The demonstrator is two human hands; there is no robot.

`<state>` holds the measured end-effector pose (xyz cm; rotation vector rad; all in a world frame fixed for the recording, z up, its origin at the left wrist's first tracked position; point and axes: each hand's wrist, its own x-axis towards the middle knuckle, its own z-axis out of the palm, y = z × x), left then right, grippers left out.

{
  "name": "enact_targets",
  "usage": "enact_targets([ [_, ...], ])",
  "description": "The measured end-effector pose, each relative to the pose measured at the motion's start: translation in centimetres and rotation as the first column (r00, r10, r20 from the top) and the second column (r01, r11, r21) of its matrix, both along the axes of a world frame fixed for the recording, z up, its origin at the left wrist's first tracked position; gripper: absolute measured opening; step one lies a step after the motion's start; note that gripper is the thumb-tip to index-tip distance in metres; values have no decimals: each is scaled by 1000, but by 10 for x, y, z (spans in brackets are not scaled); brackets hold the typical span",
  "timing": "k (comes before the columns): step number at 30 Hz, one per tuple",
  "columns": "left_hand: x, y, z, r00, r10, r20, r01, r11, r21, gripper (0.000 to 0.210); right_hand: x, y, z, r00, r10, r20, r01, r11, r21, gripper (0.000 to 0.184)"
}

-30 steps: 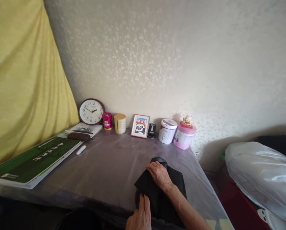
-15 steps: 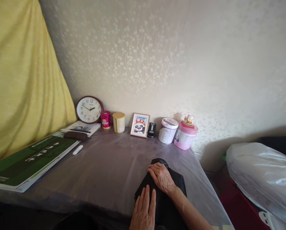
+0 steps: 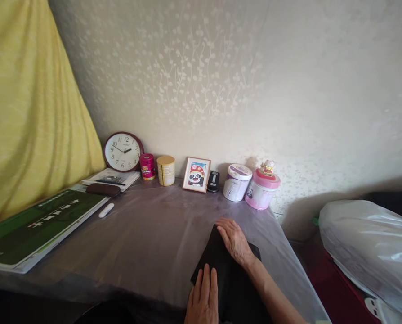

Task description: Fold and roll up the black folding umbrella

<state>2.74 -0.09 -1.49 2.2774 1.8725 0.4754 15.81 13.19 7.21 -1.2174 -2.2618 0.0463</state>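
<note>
A black cloth (image 3: 212, 256), folded and possibly a garment, lies at the table's near right part. My left hand (image 3: 203, 297) rests flat on its lower left part with the fingers stretched out side by side. Across the cloth's far end lies my right hand (image 3: 235, 243), palm down, its fingers extended over the far edge. What lies beneath the right palm is hidden. The cloth's near end runs out of the picture under my forearm.
Along the wall stand a clock (image 3: 123, 152), a pink tin (image 3: 147, 167), a yellow-lidded can (image 3: 166, 171), a panda picture frame (image 3: 196, 174) and two tubs (image 3: 237, 182). A green book (image 3: 35, 229) and a white stick-like object (image 3: 106, 210) lie left. A plastic bag (image 3: 366, 243) bulges at right.
My right hand has shifted slightly up and right. The bunched piece at the cloth's far end no longer shows, and that end now looks flatter. My left hand stays nearly in place.
</note>
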Motion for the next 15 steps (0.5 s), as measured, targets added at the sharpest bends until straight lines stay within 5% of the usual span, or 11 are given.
enact_targets([
  [3,1,0,-3,1000,5,-4,-5,1000,14,65,-13,-32,-1,980,198,36,-195,978,-78,30],
  [6,-1,1,-2,1000,0,-22,0,1000,-1,65,-17,-35,-9,980,193,46,-187,976,-111,34],
  [10,-5,2,6,999,-39,-10,38,998,-57,73,-6,1,-16,996,77,36,-73,993,-95,36],
  [15,-10,0,25,996,-77,35,82,980,-181,78,24,23,-14,966,-257,-7,254,960,-117,33],
])
